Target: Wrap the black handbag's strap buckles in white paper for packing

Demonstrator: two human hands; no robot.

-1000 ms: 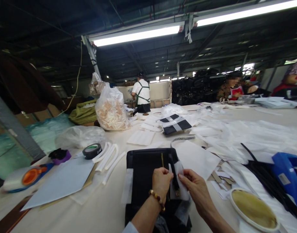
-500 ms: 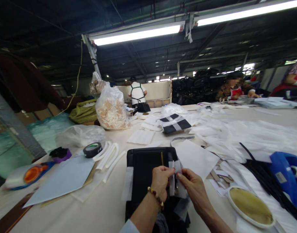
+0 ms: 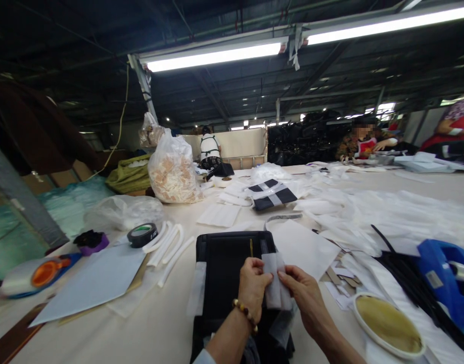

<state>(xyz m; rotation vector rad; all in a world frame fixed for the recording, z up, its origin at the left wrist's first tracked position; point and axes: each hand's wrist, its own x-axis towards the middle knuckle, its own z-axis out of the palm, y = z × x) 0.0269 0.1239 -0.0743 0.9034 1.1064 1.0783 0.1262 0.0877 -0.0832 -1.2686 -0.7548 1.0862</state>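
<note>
A black bag [image 3: 224,273] lies flat on the table in front of me, with a thin gold zipper strip [image 3: 251,247] near its upper right. Over the bag's right side lies a folded piece of white foam sheet [image 3: 274,285]. My left hand [image 3: 253,283], with a beaded bracelet on the wrist, pinches the sheet's left edge between thumb and finger. From the other side, my right hand [image 3: 298,288] pinches its right edge. Another white foam piece [image 3: 196,288] wraps the bag's left edge. What lies beneath the folded sheet is hidden.
Left are black tape [image 3: 142,235], white foam tubes [image 3: 175,247], a pale blue sheet [image 3: 95,283] and a clear tape roll [image 3: 23,278]. Right are a round yellowish dish [image 3: 389,323], black strips [image 3: 402,278] and a blue tape dispenser [image 3: 444,278]. Several people work farther back.
The white sheet, raised and parted between my fingers before, now lies folded over, covering the dark and metallic part beneath. Both hands keep pinching it. The distant person in white bends lower.
</note>
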